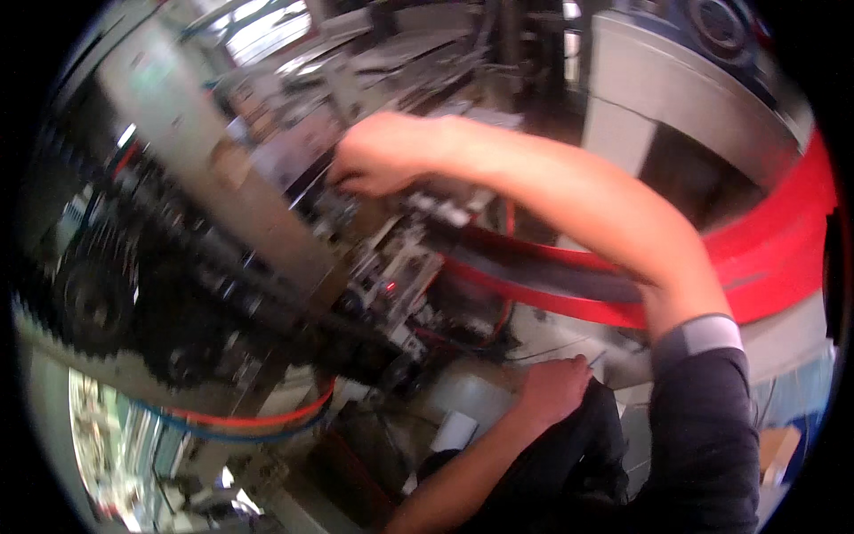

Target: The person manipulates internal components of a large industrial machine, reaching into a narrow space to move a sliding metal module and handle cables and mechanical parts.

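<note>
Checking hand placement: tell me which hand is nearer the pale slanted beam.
Right. The right hand is a little to the right of the pale slanted beam; the left hand is farther off, lower and more to the right.

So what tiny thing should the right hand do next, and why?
Perhaps steady itself: the right hand looks blurred and curled beside a dark bar near the machine parts, while the left hand, lower down with a thin rod, isn't there to help.
</note>
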`<state>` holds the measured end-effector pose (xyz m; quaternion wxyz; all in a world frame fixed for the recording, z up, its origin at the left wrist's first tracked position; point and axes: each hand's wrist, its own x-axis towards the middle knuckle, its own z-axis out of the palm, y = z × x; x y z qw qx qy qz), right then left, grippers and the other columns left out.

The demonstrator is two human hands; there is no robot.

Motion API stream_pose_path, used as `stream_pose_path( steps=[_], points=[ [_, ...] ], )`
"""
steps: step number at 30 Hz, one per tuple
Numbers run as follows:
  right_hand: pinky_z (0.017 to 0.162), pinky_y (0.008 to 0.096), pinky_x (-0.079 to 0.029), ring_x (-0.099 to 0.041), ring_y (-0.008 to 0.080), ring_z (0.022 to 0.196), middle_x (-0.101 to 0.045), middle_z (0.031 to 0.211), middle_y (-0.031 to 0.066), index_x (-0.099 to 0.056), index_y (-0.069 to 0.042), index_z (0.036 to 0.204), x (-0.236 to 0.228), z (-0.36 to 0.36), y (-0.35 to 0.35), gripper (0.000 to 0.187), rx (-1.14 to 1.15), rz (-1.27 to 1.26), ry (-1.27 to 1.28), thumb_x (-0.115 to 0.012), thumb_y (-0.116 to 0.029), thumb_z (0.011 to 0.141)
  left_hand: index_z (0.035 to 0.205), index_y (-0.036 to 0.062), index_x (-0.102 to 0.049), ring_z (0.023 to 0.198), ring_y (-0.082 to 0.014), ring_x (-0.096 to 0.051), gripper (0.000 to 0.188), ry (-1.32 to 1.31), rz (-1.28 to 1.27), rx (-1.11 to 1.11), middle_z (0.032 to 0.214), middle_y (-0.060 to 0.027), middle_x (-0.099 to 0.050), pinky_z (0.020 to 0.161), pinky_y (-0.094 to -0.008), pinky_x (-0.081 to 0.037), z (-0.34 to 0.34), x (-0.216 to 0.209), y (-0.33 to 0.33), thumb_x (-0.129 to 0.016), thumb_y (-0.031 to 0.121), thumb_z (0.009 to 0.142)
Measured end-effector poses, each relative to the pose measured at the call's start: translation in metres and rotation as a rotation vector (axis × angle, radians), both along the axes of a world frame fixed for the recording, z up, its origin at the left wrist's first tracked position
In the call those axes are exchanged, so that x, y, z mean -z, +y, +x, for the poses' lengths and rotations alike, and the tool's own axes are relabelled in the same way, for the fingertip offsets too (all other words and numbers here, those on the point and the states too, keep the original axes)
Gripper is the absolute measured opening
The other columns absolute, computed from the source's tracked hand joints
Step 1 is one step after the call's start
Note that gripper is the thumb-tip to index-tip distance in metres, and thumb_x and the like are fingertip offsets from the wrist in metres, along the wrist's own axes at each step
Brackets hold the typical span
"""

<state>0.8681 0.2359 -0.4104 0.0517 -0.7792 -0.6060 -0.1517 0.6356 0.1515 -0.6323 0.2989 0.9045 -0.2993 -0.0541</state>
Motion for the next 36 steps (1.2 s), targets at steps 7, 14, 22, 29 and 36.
stream_pose_path(
  steps=[7,14,22,29,36],
  points=[
    [0.072,0.0402,-0.050,-0.062,0.0338,0.085,-0.065,0.091,0.0149,-0.066,-0.007,0.101,0.002,0.005,-0.007,0.023,-0.031,0.068,0.001,-0.062,-0.021,0.082,0.084,0.0026,-0.056,0.067,-0.0338,-0.064,0.027,0.017,-0.086,-0.019,0.070,-0.0154,-0.064,0.061,-0.0482,-0.050,-0.008,0.001,-0.002,-0.050,0.028,0.090],
    [0.075,0.0432,-0.051,-0.064,0.0339,0.083,-0.066,0.089,0.0157,-0.066,-0.014,0.107,0.009,-0.003,-0.001,0.027,0.001,0.088,-0.026,-0.059,-0.026,0.084,0.084,0.0032,-0.058,0.065,-0.0323,-0.064,0.025,-0.013,-0.094,-0.030,0.068,-0.0142,-0.064,0.060,-0.0478,-0.050,-0.005,0.011,-0.006,-0.050,0.027,0.089],
    [0.069,0.0443,-0.051,-0.063,0.0351,0.078,-0.064,0.080,0.0157,-0.064,-0.009,0.091,0.010,0.008,-0.002,0.016,-0.088,0.111,-0.117,-0.059,-0.022,0.083,0.084,0.0030,-0.059,0.062,-0.0309,-0.064,0.027,-0.052,-0.056,-0.028,0.066,-0.0126,-0.063,0.056,-0.0451,-0.050,-0.004,0.013,-0.014,-0.051,0.029,0.088],
    [0.072,0.0400,-0.049,-0.062,0.0335,0.082,-0.063,0.087,0.0142,-0.064,-0.004,0.096,0.013,0.006,-0.003,0.022,-0.027,0.138,-0.040,-0.063,-0.021,0.082,0.085,0.0017,-0.059,0.063,-0.0322,-0.064,0.029,-0.041,-0.062,-0.001,0.066,-0.0143,-0.063,0.058,-0.0457,-0.051,-0.003,0.003,-0.006,-0.052,0.029,0.089],
    [0.071,0.0399,-0.049,-0.062,0.0335,0.081,-0.064,0.086,0.0140,-0.065,-0.005,0.098,0.009,-0.001,-0.001,0.022,-0.023,0.073,-0.077,-0.063,-0.020,0.082,0.085,0.0013,-0.058,0.064,-0.0340,-0.064,0.028,0.005,-0.070,0.008,0.067,-0.0153,-0.063,0.060,-0.0479,-0.050,-0.005,0.000,-0.005,-0.050,0.028,0.090]
  ],
)
